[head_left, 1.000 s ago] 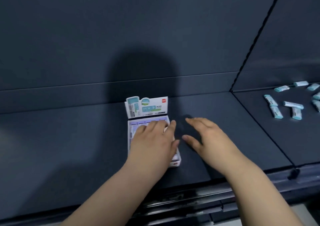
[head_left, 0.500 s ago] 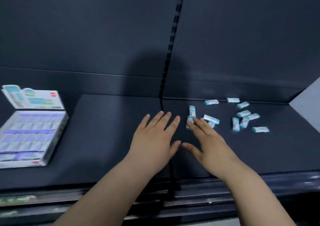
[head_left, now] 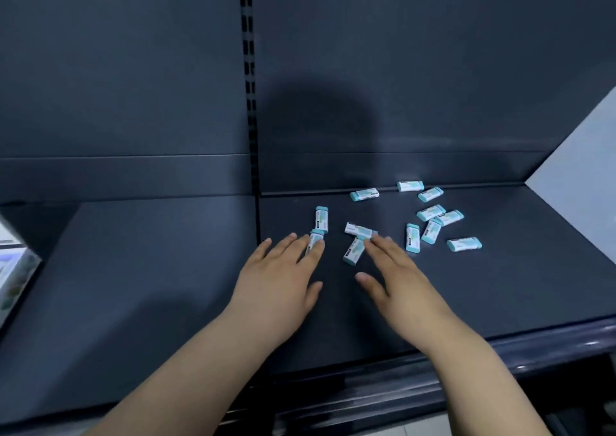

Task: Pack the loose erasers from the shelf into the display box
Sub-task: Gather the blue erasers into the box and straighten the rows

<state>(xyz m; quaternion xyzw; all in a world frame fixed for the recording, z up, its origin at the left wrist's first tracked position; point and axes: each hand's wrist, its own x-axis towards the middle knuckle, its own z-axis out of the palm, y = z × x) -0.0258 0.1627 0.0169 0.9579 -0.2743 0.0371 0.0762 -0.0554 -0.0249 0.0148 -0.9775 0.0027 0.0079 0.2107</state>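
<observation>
- Dark grey shelving fills the view: a back panel [head_left: 400, 68], a slotted upright [head_left: 248, 102] and, at the far right, a pale side panel [head_left: 583, 175].
- On the shelf [head_left: 500, 285], right of the upright, about a dozen loose erasers [head_left: 430, 212] are scattered. They are white with teal ends, some touching and some apart.
- The left hand [head_left: 280, 275] is laid out flat, palm down, with the fingers straight and slightly spread. Its fingertips overlap the near-left eraser [head_left: 315, 236], but nothing is curled round it.
- The right hand [head_left: 396, 279] is likewise held flat, with the fingers straight and the thumb set apart. Its fingertips reach the tilted eraser [head_left: 354, 251] and the one lying across above it [head_left: 361, 229]. Whether contact is made cannot be told.
- Only a blurred corner of the display box [head_left: 13, 269] is seen at the far left edge, well apart from the erasers. How full it is cannot be made out.
- No eraser is pinched or carried at this moment, so this whole scatter is judged still to be gathered and packed.
- How much has already been packed cannot be judged, since the inside of the box is hidden.
</observation>
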